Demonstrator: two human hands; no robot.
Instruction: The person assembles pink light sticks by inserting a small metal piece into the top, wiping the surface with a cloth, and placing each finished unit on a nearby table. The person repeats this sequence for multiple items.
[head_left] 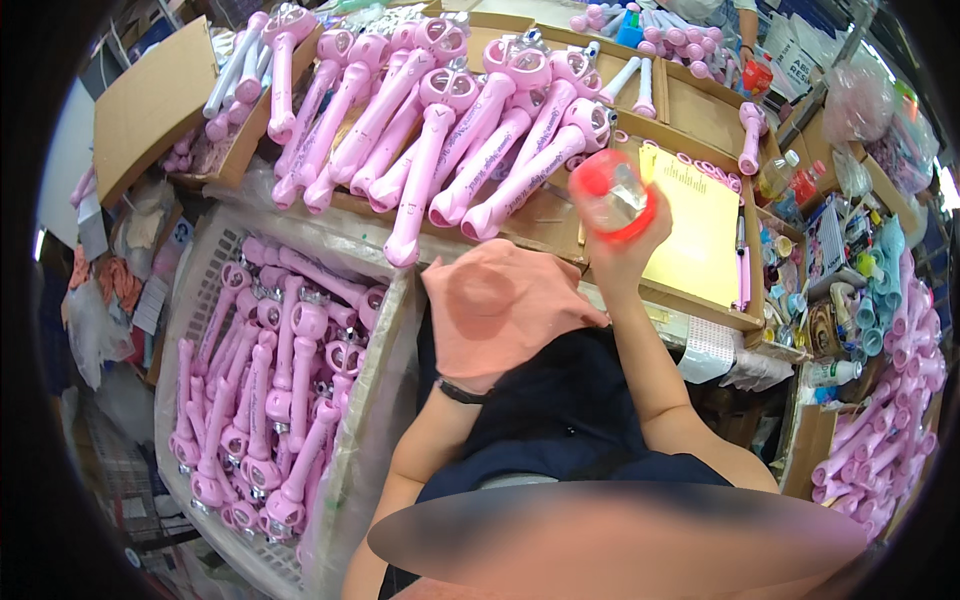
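Peach cloth (pixel 515 310) drapes over the person's left hand (pixel 468 352), its folds hiding the fingers, so whether they are closed or spread cannot be told; a darker round patch marks the fabric, and a black wristband (pixel 462 391) shows just below it. Raised beside it, the right hand (pixel 640 235) grips a clear container (pixel 612 200) with red parts, blurred, the fingers wrapped around its side. The container is in front of the near edge of a yellow sheet (pixel 690 245), which lies in a shallow cardboard tray (pixel 715 312) with a pen (pixel 741 235) along its right side and small pink rings (pixel 700 165) near its top. Beyond the cloth, pink wands (pixel 425 170) with round clear heads lie side by side, overlapping, their handles toward the person. More pink wands fill a pale plastic basket (pixel 192 285) at the left, lying at mixed angles. Pink hollow parts (pixel 870 450) are heaped at the far right, below a clutter of bottles and small containers. At the top, another person's hand (pixel 750 55) is at a red object (pixel 757 76).
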